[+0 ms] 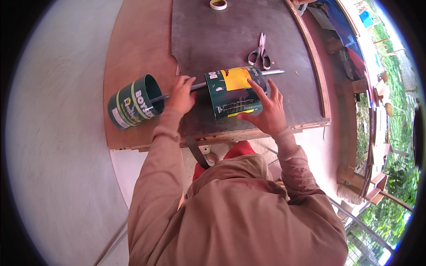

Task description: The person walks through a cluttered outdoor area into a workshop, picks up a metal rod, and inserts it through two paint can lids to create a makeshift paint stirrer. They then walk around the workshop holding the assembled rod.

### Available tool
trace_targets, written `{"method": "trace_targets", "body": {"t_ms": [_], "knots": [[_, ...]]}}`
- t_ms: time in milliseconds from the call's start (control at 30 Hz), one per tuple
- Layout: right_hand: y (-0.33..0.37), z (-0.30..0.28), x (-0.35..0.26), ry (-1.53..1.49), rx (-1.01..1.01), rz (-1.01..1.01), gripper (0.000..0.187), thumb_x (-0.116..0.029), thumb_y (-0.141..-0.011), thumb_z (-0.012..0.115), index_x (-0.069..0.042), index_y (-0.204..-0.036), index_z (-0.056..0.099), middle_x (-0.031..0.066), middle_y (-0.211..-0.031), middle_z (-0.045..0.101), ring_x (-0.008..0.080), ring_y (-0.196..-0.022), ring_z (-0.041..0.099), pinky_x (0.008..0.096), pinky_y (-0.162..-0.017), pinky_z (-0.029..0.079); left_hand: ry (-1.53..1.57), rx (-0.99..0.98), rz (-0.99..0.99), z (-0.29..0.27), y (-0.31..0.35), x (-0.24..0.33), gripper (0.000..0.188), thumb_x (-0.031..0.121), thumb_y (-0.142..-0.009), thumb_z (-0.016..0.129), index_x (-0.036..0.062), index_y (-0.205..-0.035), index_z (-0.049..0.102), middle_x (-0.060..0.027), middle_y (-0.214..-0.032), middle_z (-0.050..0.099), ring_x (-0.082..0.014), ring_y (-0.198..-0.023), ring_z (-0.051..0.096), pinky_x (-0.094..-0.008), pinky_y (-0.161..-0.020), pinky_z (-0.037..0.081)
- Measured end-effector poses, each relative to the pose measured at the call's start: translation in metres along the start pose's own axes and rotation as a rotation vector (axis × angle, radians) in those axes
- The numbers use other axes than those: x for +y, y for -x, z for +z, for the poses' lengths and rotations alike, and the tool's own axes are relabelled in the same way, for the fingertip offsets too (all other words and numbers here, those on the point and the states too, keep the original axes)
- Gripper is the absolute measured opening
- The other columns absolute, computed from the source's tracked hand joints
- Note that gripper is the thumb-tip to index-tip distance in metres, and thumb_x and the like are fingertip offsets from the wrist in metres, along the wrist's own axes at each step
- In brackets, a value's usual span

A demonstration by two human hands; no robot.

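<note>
My left hand [180,95] is closed around a thin grey metal rod [199,86] between two dark green cans. To its left, one can [133,104] lies tilted, its open mouth facing right, and the rod's left end reaches into that mouth. The other can [233,95], with a yellow patch, lies on its side in front of me. The rod shows again past this can's right end; whether it runs through or behind the can, I cannot tell. My right hand [271,108] has its fingers spread at the right end of this can, fingertips and thumb close against its side.
Scissors [260,52] with black handles lie beyond the right can. A tape roll [218,4] sits at the far edge of view. The dark board [239,26] has a raised wooden strip [314,62] along its right side. A brown surface [137,44] lies to the left.
</note>
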State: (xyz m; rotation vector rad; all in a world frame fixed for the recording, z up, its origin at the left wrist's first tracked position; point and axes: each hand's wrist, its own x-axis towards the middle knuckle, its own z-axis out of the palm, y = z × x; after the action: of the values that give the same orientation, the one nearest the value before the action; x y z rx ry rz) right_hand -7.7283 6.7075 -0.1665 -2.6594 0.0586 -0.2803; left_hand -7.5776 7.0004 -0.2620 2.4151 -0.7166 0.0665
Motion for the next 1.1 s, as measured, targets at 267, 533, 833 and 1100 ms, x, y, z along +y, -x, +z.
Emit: {"method": "trace_targets", "body": {"t_ms": [267,533,833,1100], "knots": [[-0.015,0.036,0.025,-0.344,-0.049,-0.033,0.104,-0.024,-0.075,0.096,-0.035,-0.163,0.043,0.0243,-0.151,0.044,0.0467,-0.134,0.054,0.0501,-0.112,0.051,-0.167,-0.043,-0.155,0.076,0.015,-0.025,0.036,0.027,-0.099,0.07,0.0369,-0.134,0.071,0.0057,-0.127,0.06,-0.0256,-0.126,0.052,-0.0588,-0.112,0.033],[-0.022,0.037,0.022,-0.38,-0.092,-0.013,0.103,-0.023,-0.074,0.096,-0.028,-0.163,0.045,0.0217,-0.145,0.054,0.0438,-0.133,0.052,0.0496,-0.114,0.048,-0.177,0.065,-0.258,0.088,0.011,-0.018,0.026,0.033,-0.098,0.071,0.041,-0.122,0.076,0.0084,-0.119,0.062,-0.0269,-0.122,0.051,-0.0535,-0.112,0.031],[-0.023,0.033,0.02,-0.386,-0.116,-0.028,0.102,-0.022,-0.075,0.095,-0.026,-0.163,0.045,0.0188,-0.143,0.06,0.042,-0.131,0.052,0.049,-0.115,0.047,-0.168,0.155,-0.19,0.103,0.017,-0.027,0.027,0.031,-0.096,0.074,0.0395,-0.121,0.077,0.008,-0.12,0.061,-0.0282,-0.118,0.051,-0.0509,-0.112,0.031],[-0.025,0.032,0.022,-0.389,-0.134,-0.028,0.101,-0.02,-0.074,0.095,-0.026,-0.162,0.047,0.0205,-0.145,0.059,0.0439,-0.135,0.051,0.0489,-0.117,0.047,0.015,0.304,-0.153,0.022,0.017,-0.003,0.037,0.025,-0.088,0.078,0.0234,-0.125,0.076,-0.0078,-0.122,0.065,-0.0316,-0.123,0.053,-0.0571,-0.107,0.038]]}}
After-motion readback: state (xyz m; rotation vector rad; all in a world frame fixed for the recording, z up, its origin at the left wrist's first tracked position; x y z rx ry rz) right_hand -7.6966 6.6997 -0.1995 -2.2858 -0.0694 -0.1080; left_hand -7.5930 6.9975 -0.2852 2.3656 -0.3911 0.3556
